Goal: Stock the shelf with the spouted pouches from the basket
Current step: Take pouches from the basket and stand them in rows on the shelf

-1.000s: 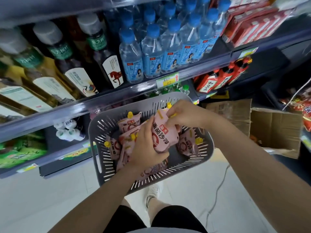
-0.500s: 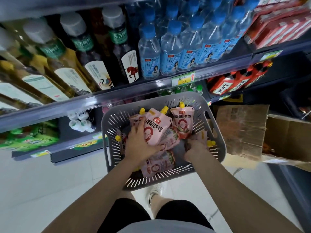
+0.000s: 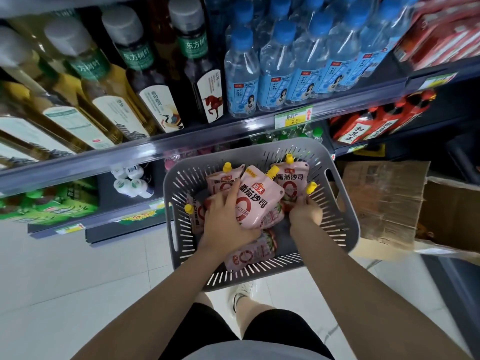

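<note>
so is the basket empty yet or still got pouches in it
Not empty. The grey basket holds several pink spouted pouches; the left hand grips one, and another lies flat near the front wall.

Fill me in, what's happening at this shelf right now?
A person is reaching into a grey slotted basket of pink spouted pouches, in front of a drinks shelf. The left hand grips one upright pouch with a yellow cap; the right hand is down among the pouches at the basket's right side, what it grips is unclear. Several pouches lie in the basket.
</note>
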Demonstrator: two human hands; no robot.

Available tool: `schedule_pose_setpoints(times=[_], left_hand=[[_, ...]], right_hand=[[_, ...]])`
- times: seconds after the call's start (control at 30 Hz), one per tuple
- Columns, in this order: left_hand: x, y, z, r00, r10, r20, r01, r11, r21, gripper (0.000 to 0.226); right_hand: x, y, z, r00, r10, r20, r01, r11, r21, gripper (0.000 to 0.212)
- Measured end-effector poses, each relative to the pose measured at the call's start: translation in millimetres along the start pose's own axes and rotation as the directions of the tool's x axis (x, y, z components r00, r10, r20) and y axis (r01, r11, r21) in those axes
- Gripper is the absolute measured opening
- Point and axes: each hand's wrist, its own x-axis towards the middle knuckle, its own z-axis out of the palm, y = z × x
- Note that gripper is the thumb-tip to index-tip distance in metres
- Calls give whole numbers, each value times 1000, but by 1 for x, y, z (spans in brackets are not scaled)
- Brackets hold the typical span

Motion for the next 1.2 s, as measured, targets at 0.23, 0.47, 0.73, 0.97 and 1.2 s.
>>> schedule_pose_setpoints(times=[0.23, 0.47, 0.73, 0.97, 1.2], left_hand=[[-1, 4, -9, 997, 7, -78, 2, 992, 123, 119], [2, 6, -16, 986, -48, -158, 83, 972, 219, 114], [-5, 7, -24, 966, -79, -247, 114, 985, 133, 114], [-11, 6, -24, 956, -178, -233, 188, 982, 25, 113], [-19, 8, -30, 955, -193, -225, 194, 981, -16, 112]], right_hand=[[-5, -6, -46, 906, -422, -3, 374, 805, -461, 30], [-22, -81, -65, 719, -461, 520, 681, 617, -394, 49], [-14, -24, 18, 775, -50, 630, 405, 805, -434, 42], [-26, 43, 32, 844, 11, 536, 451, 527, -721, 128], [-16, 37, 28, 817, 150, 557, 434, 475, -766, 138]])
